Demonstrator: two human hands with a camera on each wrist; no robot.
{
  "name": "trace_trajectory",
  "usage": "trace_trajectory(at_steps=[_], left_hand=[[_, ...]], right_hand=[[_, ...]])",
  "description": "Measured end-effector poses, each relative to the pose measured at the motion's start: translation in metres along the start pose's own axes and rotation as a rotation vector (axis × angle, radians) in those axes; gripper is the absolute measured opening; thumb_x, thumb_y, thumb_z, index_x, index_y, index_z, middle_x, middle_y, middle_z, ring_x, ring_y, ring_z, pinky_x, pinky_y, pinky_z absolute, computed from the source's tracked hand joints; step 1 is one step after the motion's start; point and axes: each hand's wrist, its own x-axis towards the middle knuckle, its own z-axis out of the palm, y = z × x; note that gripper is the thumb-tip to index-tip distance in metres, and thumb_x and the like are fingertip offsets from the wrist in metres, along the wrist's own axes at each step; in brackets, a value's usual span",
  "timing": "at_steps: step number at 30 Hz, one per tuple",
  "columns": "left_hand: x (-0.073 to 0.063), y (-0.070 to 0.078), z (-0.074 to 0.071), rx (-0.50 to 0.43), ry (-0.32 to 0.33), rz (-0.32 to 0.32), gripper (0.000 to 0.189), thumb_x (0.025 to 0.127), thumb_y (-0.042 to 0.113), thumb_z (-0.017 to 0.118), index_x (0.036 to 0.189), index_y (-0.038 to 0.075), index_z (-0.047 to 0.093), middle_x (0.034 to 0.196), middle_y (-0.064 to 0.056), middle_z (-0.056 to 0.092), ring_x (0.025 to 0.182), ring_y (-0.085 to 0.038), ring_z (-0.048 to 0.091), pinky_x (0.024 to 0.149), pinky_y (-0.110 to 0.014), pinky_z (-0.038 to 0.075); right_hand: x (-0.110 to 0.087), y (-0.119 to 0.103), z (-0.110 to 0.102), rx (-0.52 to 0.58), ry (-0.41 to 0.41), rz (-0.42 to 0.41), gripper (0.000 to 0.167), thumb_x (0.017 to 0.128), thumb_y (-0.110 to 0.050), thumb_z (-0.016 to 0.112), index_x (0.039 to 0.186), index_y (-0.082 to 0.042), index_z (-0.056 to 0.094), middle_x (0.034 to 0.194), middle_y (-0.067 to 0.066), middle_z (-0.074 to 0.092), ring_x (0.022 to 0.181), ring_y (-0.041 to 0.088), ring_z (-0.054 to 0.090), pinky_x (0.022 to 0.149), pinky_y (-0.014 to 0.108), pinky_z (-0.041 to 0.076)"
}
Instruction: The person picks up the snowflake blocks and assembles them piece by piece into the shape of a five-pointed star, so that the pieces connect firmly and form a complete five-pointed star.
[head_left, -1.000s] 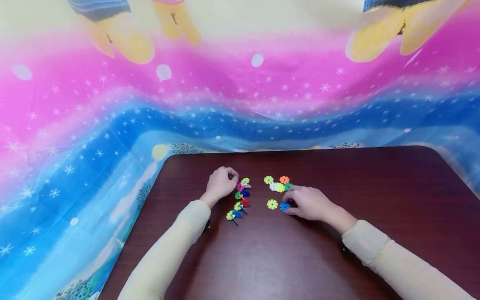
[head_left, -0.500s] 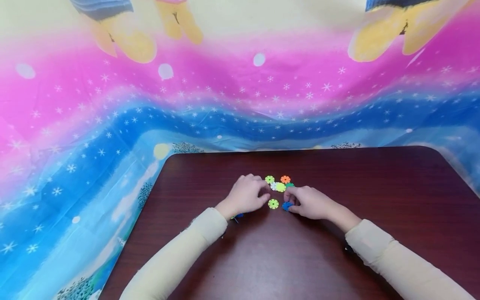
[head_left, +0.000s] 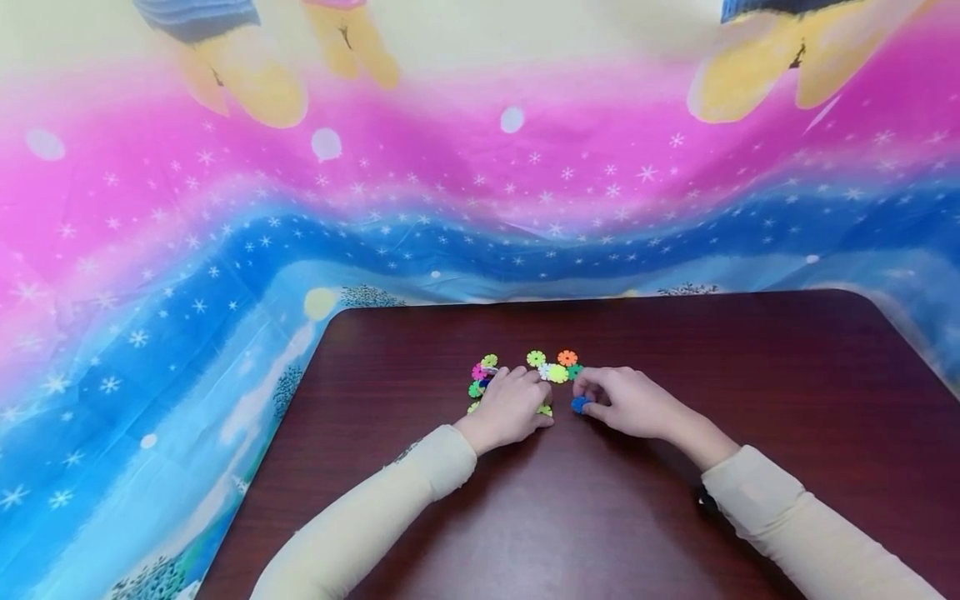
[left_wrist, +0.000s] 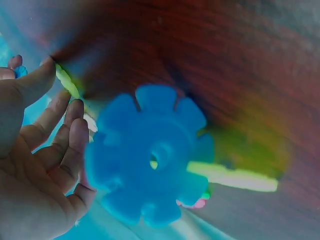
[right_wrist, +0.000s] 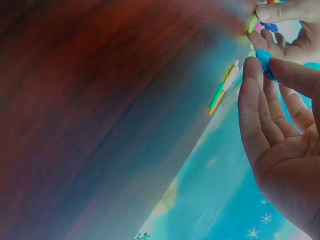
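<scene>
My right hand (head_left: 633, 404) pinches a blue flower-shaped interlocking disc (head_left: 580, 405) between thumb and fingertips, just above or at the tabletop. Facing it, my left hand (head_left: 506, 410) has thumb and index finger on the two sides of a yellow-green disc (left_wrist: 67, 81), tilted up on edge in the left wrist view. Joined pairs of discs (head_left: 480, 371) stand in a column to the left, partly hidden by the left hand. One pair, a blue disc (left_wrist: 145, 155) with a yellow-green one slotted in, looms close in the left wrist view.
Beyond the hands lie loose discs: yellow-green (head_left: 536, 358), orange (head_left: 567, 358), white (head_left: 544, 372), yellow (head_left: 558, 373) and green (head_left: 575, 372). The dark wooden table (head_left: 720, 358) ends at a patterned cloth backdrop (head_left: 480, 208).
My left hand has moved right from beside the joined pairs to the yellow-green disc and pinched it. The right hand has taken hold of the blue disc and shifted slightly right with it.
</scene>
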Motion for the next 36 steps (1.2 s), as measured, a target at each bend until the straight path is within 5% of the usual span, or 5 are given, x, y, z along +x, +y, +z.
trace_trajectory(at_steps=[5, 10, 16, 28, 36], left_hand=[[0.001, -0.006, 0.002, -0.126, 0.039, -0.003, 0.032, 0.089, 0.049, 0.081, 0.098, 0.021, 0.068, 0.088, 0.010, 0.065, 0.084, -0.010, 0.057, 0.074, -0.028, 0.044], [-0.004, -0.015, -0.005, -0.529, 0.094, -0.011, 0.018, 0.092, 0.028, 0.082, 0.098, 0.014, 0.071, 0.079, 0.011, 0.068, 0.069, 0.000, 0.061, 0.064, -0.018, 0.050], [-0.011, -0.023, -0.022, -0.885, 0.120, -0.100, 0.019, 0.097, 0.018, 0.076, 0.114, 0.010, 0.077, 0.092, 0.007, 0.073, 0.081, -0.005, 0.067, 0.074, -0.024, 0.057], [-0.014, -0.028, -0.038, -1.095, 0.077, -0.123, 0.020, 0.098, 0.020, 0.075, 0.114, 0.009, 0.077, 0.087, 0.003, 0.074, 0.086, -0.036, 0.073, 0.068, -0.031, 0.058], [-0.012, -0.029, -0.053, -1.114, 0.110, -0.129, 0.017, 0.097, 0.016, 0.076, 0.111, 0.007, 0.078, 0.085, 0.000, 0.075, 0.080, -0.038, 0.073, 0.066, -0.038, 0.061]], right_hand=[[0.000, 0.001, 0.002, 0.018, 0.041, -0.015, 0.019, 0.093, -0.012, 0.079, 0.107, -0.020, 0.070, 0.090, -0.012, 0.065, 0.081, 0.009, 0.061, 0.074, 0.033, 0.055], [-0.001, 0.001, 0.003, 0.045, 0.113, -0.030, 0.018, 0.094, -0.013, 0.079, 0.108, -0.020, 0.072, 0.096, -0.011, 0.068, 0.084, 0.007, 0.064, 0.077, 0.034, 0.057], [-0.003, -0.004, 0.002, 0.073, 0.236, -0.075, 0.019, 0.091, -0.011, 0.082, 0.104, -0.021, 0.072, 0.098, -0.010, 0.069, 0.084, 0.006, 0.066, 0.076, 0.034, 0.059], [0.000, -0.014, 0.001, 0.055, 0.432, -0.278, 0.025, 0.084, -0.008, 0.088, 0.102, -0.020, 0.075, 0.098, -0.011, 0.070, 0.086, 0.005, 0.069, 0.076, 0.033, 0.060], [0.005, -0.021, -0.003, 0.025, 0.511, -0.352, 0.029, 0.081, -0.004, 0.089, 0.103, -0.018, 0.077, 0.098, -0.010, 0.071, 0.084, 0.005, 0.067, 0.073, 0.027, 0.058]])
